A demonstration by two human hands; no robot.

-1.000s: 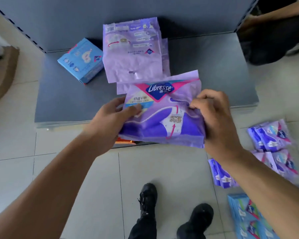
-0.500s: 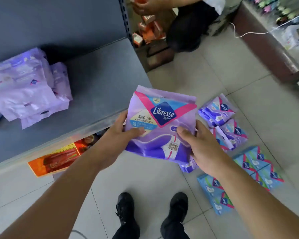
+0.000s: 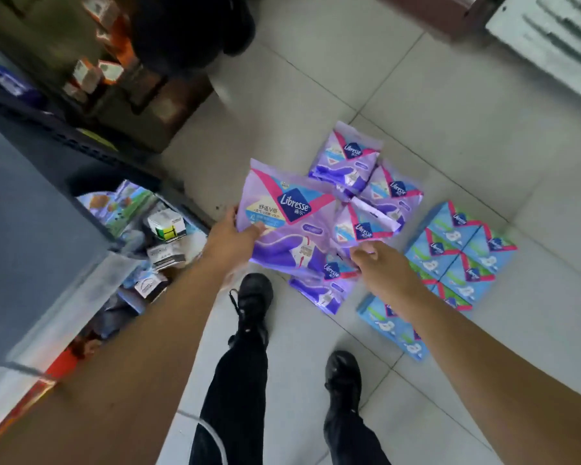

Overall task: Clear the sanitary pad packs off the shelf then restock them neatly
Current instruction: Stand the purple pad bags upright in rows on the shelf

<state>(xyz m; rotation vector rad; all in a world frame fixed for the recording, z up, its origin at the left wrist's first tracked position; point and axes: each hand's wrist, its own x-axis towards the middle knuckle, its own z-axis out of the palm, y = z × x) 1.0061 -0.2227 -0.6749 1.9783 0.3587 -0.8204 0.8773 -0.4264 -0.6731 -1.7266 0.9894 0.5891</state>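
A large purple Libresse pad pack (image 3: 282,223) hangs over the tiled floor, front face up. My left hand (image 3: 230,238) grips its left edge, thumb on top. My right hand (image 3: 379,266) is off the pack, just past its lower right corner, above the floor pile with fingers loosely curled. Under and beside the held pack lie several smaller purple packs (image 3: 349,159). Several blue packs (image 3: 457,246) lie in rows to their right. The grey shelf (image 3: 31,229) shows at the left edge, and no packs on it are in view.
Boxes and small goods (image 3: 165,226) fill the lower shelf under the grey shelf. My black shoes (image 3: 254,297) stand just left of the pile. Another person in dark clothes (image 3: 188,28) crouches at the top by orange boxes. Bare tiles spread to the right.
The view has swung right, from the shelf to the floor pile. The large pack has travelled with it over the pile. My right hand has let go of it.
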